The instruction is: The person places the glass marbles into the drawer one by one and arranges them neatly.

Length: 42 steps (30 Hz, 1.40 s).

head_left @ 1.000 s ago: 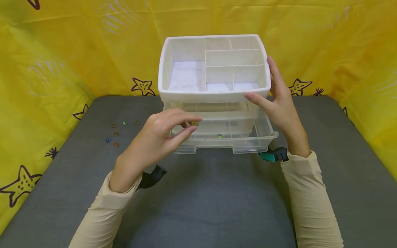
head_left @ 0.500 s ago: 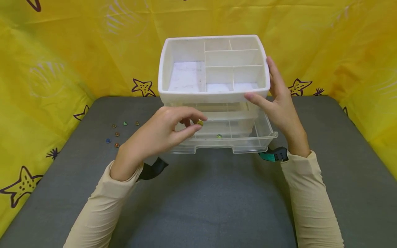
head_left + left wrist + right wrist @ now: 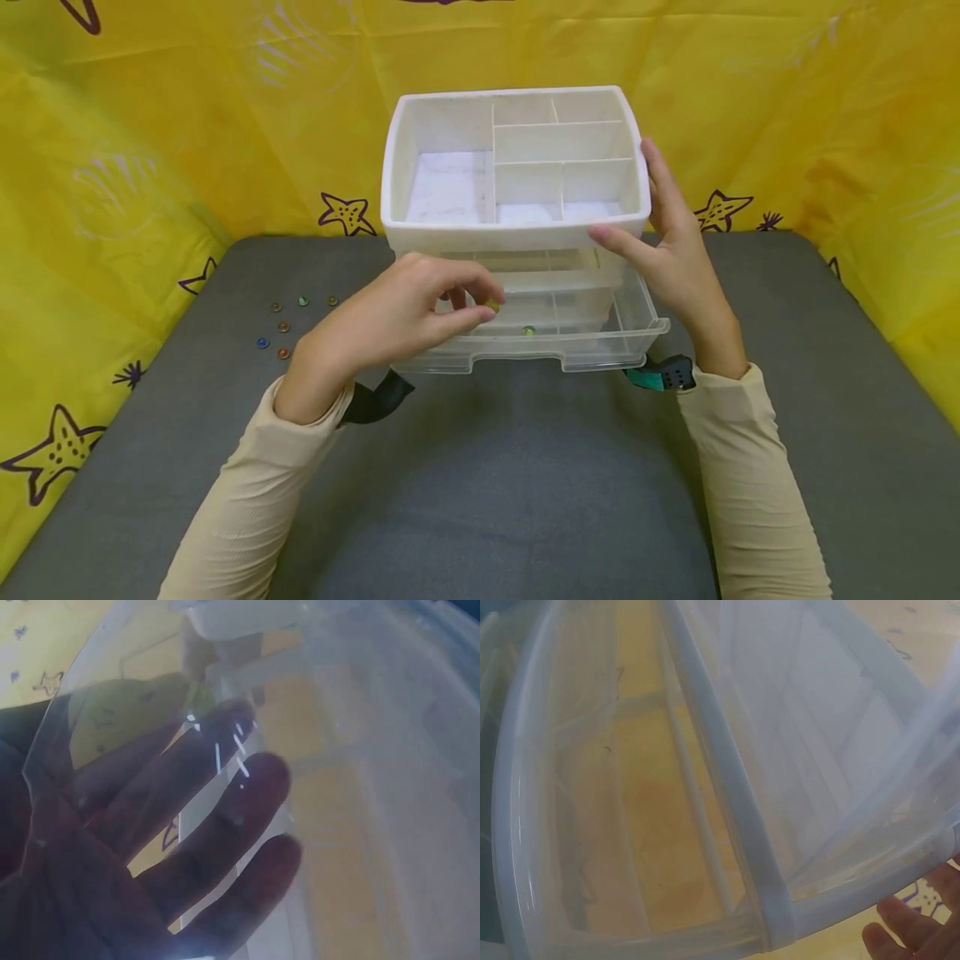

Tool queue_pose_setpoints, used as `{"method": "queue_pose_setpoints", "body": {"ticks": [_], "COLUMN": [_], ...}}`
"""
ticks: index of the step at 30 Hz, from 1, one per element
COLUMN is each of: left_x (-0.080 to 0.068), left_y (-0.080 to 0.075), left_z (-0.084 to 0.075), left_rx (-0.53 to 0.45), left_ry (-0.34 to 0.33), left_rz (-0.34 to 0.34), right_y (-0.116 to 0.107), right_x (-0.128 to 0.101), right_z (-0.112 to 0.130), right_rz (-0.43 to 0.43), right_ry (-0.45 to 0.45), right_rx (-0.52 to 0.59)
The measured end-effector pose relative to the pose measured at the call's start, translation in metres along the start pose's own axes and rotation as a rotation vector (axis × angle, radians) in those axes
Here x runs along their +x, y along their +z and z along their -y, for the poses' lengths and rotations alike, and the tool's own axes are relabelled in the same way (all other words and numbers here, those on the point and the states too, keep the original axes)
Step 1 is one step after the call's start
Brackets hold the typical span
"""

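A white plastic organizer (image 3: 517, 238) stands on the grey table, its top tray split into several compartments. Below it, a clear drawer (image 3: 645, 333) is pulled out toward me, and a small green round piece (image 3: 528, 331) lies in it. Over the drawer's left part, my left hand (image 3: 397, 312) pinches a small yellow round piece (image 3: 492, 306) between thumb and forefinger. Seen through clear plastic in the left wrist view, its other fingers (image 3: 240, 802) are spread. My right hand (image 3: 678, 258) grips the organizer's right side, thumb on the front rim. Its fingertips (image 3: 907, 926) show at the lower right in the right wrist view.
Several small round pieces lie on the table at the left, among them a blue one (image 3: 262, 342), a green one (image 3: 303, 301) and an orange one (image 3: 283, 353). A yellow patterned cloth (image 3: 187, 108) hangs behind and along the sides of the table.
My left hand has moved slightly right and a little farther in over the drawer, with the yellow piece still pinched. My right hand stays on the organizer.
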State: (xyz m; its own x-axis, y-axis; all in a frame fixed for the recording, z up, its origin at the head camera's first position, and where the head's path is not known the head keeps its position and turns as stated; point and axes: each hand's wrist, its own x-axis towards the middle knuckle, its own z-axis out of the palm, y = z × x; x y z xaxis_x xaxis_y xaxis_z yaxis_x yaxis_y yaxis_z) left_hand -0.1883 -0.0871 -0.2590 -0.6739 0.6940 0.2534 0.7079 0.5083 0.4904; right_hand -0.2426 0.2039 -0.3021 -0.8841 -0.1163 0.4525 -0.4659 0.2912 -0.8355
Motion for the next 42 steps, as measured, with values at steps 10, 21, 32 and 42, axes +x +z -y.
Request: {"method": "queue_pose_setpoints", "body": {"ticks": [10, 21, 32, 42], "left_x": [0.011, 0.017, 0.017, 0.005], "left_y": [-0.003, -0.003, -0.004, -0.004], "left_z": [0.002, 0.001, -0.001, -0.001], "left_rx": [-0.026, -0.038, -0.038, -0.043], "left_ry": [-0.039, -0.086, -0.125, -0.048], "left_rz": [0.118, 0.229, 0.264, 0.053], "right_y": [0.000, -0.001, -0.002, -0.001], "right_x": [-0.001, -0.001, 0.000, 0.000], "right_z": [-0.002, -0.003, -0.001, -0.001], "right_rz": [0.000, 0.003, 0.001, 0.008], "right_ry": [-0.008, -0.017, -0.013, -0.008], "right_rx": [0.011, 0.007, -0.009, 0.007]}}
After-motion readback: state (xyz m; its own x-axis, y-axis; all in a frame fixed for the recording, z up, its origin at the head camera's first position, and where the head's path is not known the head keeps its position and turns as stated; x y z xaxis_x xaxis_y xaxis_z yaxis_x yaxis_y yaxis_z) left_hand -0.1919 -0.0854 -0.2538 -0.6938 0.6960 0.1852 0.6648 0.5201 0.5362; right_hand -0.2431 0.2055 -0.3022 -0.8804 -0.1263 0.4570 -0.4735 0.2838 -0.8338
